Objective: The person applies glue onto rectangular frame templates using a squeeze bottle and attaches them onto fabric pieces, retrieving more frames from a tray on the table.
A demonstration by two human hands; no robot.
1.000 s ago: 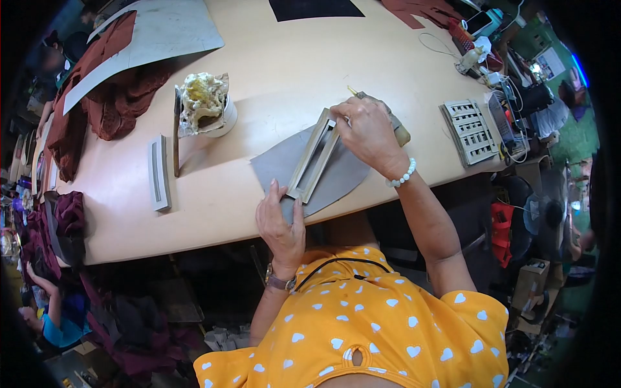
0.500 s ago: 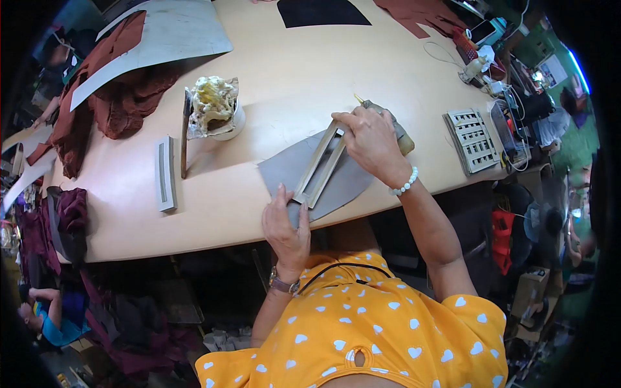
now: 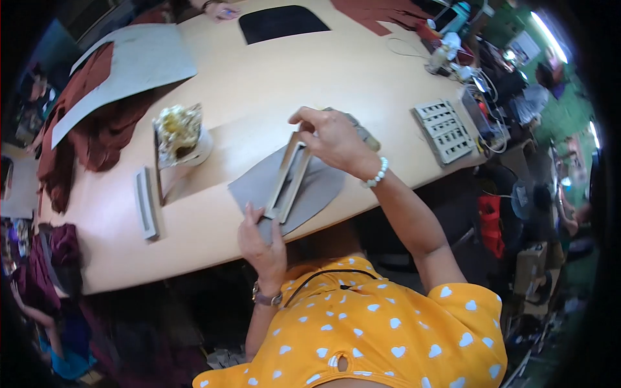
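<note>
A long pale frame with a slot down its middle lies slantwise over a flat grey piece of material. My left hand holds the frame's near end, thumb on one side and fingers on the other. At the far end, my right hand has its fingers curled at the frame's tip, with the index finger bent above it. Partly hidden behind my right hand is an olive-grey object that I cannot identify.
To the left stand a white tub topped with a yellowish mass, a thin stick and a smaller slotted frame. Brown cloth lies under a pale sheet. A slotted panel sits right. Another person's hand shows at the far edge.
The view has turned, so the table's contents sit further left. My right index finger has risen off the frame's far end. Another person's hand has come further into view at the top.
</note>
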